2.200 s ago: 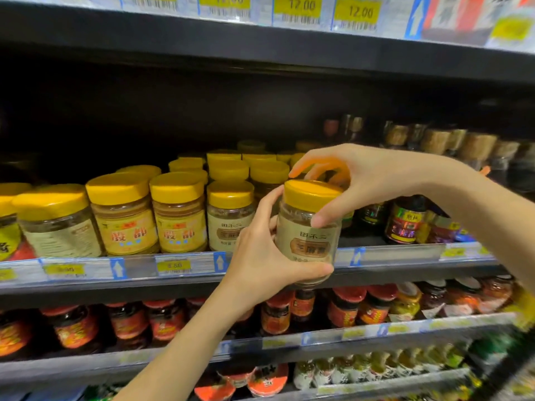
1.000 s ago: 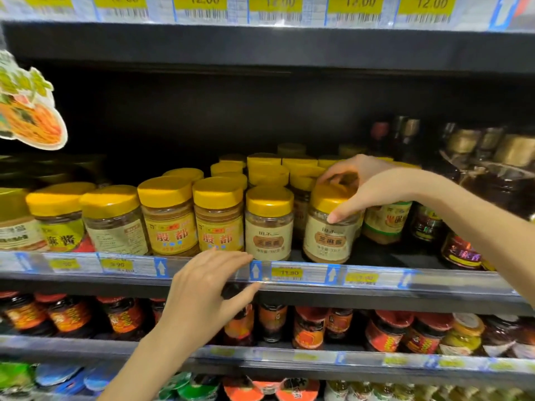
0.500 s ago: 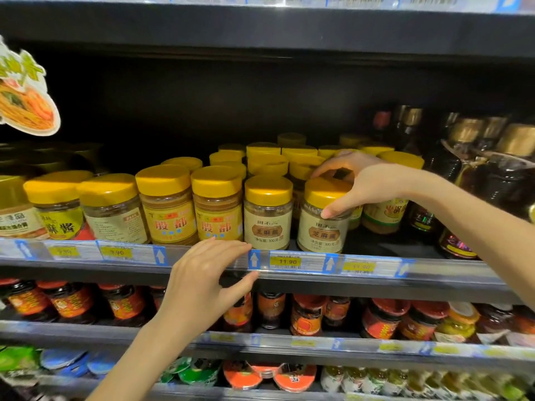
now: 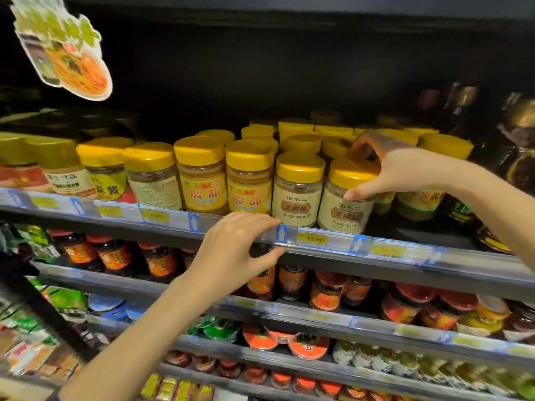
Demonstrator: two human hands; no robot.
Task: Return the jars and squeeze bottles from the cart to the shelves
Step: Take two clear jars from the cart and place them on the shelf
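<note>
The clear plastic jar with the yellow screw lid and cream paper label (image 4: 346, 198) stood upright at the front edge of the dark metal shelf (image 4: 463, 263), its long axis vertical and its label facing outward toward me. From the middle of the scene it sat at about two o'clock. The lid looked smooth and slightly faceted; the ribbed body showed a grainy tan paste inside.

The right hand (image 4: 396, 169) came in from three o'clock and was cupped over that lid, thumb pressed against the jar's shoulder at the front, the other fingers curled over the far side of the cap, so it gripped the jar from above.

Just beside it at nine o'clock, touching or nearly so, stood a matching cream-labelled jar (image 4: 298, 189), and further along the same way two round jars with orange-yellow labels and red characters (image 4: 225, 178). More yellow lids crowded behind them in rows.

The left hand (image 4: 240, 250) held nothing. Its fingers were loosely spread and bent, fingertips resting on the clear plastic price strip (image 4: 333, 241) along the shelf's front lip, thumb tucked below the edge.

On the shelf beneath sat squat glass jars with red lids (image 4: 417, 305). A die-cut cardboard noodle sign (image 4: 69, 53) hung at ten o'clock, blurred.
</note>
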